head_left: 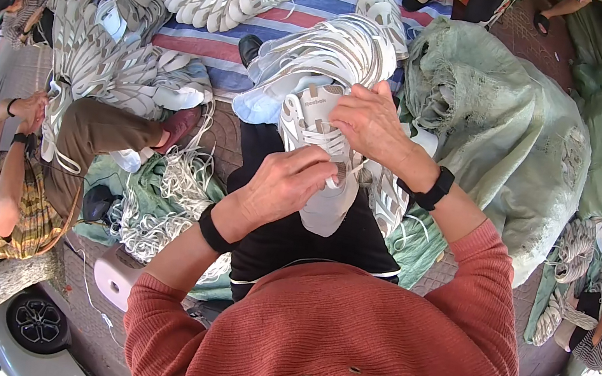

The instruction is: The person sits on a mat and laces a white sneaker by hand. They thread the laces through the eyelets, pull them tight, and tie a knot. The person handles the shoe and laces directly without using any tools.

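A pale grey and beige shoe upper [328, 206] lies over my dark-trousered lap, its toe toward me. White shoelace [324, 141] crosses its lower eyelets in a few rows. My left hand [279, 185] is closed in a pinch beside the toe, with a bit of white lace showing at the fingertips. On the right edge near the tongue, my right hand [375, 127] has its fingers curled closed against the upper; exactly what sits between its fingertips is partly hidden. Just beyond, a fanned stack of similar uppers [330, 55] with loose white laces rests against this one.
A striped sheet [206, 43] bears rows of shoe uppers. To the right bulges a large pale green sack [497, 140]. White laces [172, 207] lie heaped at my left, by a pink plastic stool [115, 275]. Farther left, another person [23, 199] sits handling uppers.
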A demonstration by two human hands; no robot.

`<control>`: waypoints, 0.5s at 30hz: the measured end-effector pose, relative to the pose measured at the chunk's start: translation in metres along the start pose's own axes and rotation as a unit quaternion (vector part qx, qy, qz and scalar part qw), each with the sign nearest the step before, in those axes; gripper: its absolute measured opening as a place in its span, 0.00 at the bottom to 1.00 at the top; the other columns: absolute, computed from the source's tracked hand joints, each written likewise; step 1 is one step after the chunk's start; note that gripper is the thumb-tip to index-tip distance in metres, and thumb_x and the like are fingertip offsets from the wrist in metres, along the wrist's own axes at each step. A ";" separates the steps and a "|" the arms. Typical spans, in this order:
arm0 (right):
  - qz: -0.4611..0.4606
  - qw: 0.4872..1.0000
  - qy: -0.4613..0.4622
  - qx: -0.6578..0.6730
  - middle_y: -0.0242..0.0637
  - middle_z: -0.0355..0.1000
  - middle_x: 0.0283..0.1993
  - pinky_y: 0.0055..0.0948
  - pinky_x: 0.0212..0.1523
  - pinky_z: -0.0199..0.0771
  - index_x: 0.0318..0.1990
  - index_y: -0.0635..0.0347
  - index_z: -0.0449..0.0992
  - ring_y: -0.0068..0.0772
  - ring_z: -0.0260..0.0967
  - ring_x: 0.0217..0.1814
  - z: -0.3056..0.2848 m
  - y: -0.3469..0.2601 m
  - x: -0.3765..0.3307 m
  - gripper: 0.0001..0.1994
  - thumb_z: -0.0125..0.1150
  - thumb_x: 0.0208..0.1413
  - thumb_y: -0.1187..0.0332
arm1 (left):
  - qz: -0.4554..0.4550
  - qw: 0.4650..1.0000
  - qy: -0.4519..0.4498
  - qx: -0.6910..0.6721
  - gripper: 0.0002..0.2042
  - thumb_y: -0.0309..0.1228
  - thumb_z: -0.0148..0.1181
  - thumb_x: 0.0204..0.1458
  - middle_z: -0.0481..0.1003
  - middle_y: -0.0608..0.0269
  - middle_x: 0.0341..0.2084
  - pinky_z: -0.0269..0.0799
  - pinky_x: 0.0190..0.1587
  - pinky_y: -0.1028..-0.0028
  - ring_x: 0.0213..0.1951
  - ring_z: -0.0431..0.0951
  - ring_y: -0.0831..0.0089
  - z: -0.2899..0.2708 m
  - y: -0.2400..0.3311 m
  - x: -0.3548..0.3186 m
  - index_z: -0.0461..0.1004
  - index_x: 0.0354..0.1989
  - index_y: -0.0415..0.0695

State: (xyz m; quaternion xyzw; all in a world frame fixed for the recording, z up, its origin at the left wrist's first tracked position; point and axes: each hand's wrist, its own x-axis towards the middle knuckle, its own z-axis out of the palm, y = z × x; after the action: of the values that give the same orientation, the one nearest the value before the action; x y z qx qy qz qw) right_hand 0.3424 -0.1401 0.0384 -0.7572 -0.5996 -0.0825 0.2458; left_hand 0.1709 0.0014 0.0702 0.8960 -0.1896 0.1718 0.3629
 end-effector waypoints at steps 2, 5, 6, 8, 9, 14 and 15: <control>0.015 0.999 0.001 0.031 0.21 0.70 0.27 0.33 0.43 0.53 0.28 0.49 0.77 0.28 0.65 0.36 0.008 0.000 0.001 0.01 0.63 0.47 0.69 | 0.014 1.000 -0.019 0.017 0.12 0.17 0.61 0.42 0.72 0.61 0.34 0.76 0.32 0.69 0.31 0.77 0.62 0.006 0.001 0.004 0.74 0.37 0.41; 0.044 0.997 -0.008 0.065 0.22 0.71 0.27 0.33 0.44 0.52 0.27 0.49 0.77 0.29 0.67 0.36 0.012 0.001 0.001 0.01 0.61 0.47 0.70 | 0.046 0.998 -0.027 0.038 0.11 0.19 0.61 0.42 0.70 0.63 0.32 0.76 0.32 0.70 0.30 0.77 0.64 0.019 -0.002 0.006 0.73 0.35 0.43; 0.047 0.997 -0.020 0.062 0.23 0.71 0.28 0.33 0.44 0.53 0.26 0.50 0.77 0.29 0.67 0.36 0.009 0.002 -0.001 0.02 0.61 0.47 0.70 | 0.055 0.997 -0.034 0.046 0.10 0.20 0.61 0.42 0.69 0.64 0.32 0.76 0.33 0.70 0.31 0.76 0.65 0.018 -0.001 0.007 0.73 0.34 0.44; 0.055 0.995 -0.068 0.051 0.24 0.72 0.28 0.33 0.44 0.53 0.25 0.50 0.77 0.29 0.68 0.37 0.002 0.002 0.002 0.02 0.60 0.46 0.71 | 0.069 0.995 -0.041 0.058 0.10 0.20 0.61 0.42 0.69 0.63 0.32 0.76 0.33 0.70 0.31 0.76 0.66 0.017 -0.001 0.008 0.73 0.34 0.43; 0.061 0.992 -0.103 0.044 0.25 0.73 0.28 0.33 0.44 0.53 0.24 0.51 0.77 0.29 0.69 0.37 -0.004 0.002 0.007 0.02 0.60 0.46 0.71 | 0.075 0.994 -0.045 0.064 0.10 0.20 0.61 0.42 0.69 0.63 0.33 0.76 0.33 0.70 0.31 0.76 0.66 0.017 0.000 0.008 0.73 0.35 0.43; 0.104 0.978 -0.165 0.079 0.28 0.74 0.26 0.34 0.46 0.55 0.23 0.53 0.78 0.30 0.70 0.36 0.006 0.005 0.020 0.02 0.60 0.44 0.72 | 0.074 0.992 -0.073 0.074 0.10 0.20 0.59 0.42 0.67 0.62 0.32 0.75 0.32 0.70 0.31 0.75 0.66 0.019 0.003 0.014 0.71 0.34 0.42; 0.117 0.974 -0.143 0.129 0.28 0.74 0.26 0.34 0.47 0.56 0.24 0.53 0.78 0.30 0.70 0.36 0.012 0.007 0.017 0.02 0.60 0.44 0.72 | 0.074 0.991 -0.080 0.074 0.10 0.20 0.59 0.42 0.67 0.62 0.31 0.75 0.32 0.69 0.31 0.75 0.66 0.020 0.004 0.015 0.70 0.34 0.41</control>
State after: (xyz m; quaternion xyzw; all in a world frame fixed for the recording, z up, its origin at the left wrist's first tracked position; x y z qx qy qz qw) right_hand 0.3519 -0.1210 0.0332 -0.7882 -0.5413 0.1340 0.2606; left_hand 0.1859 -0.0186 0.0657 0.9147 -0.2710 0.1394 0.2656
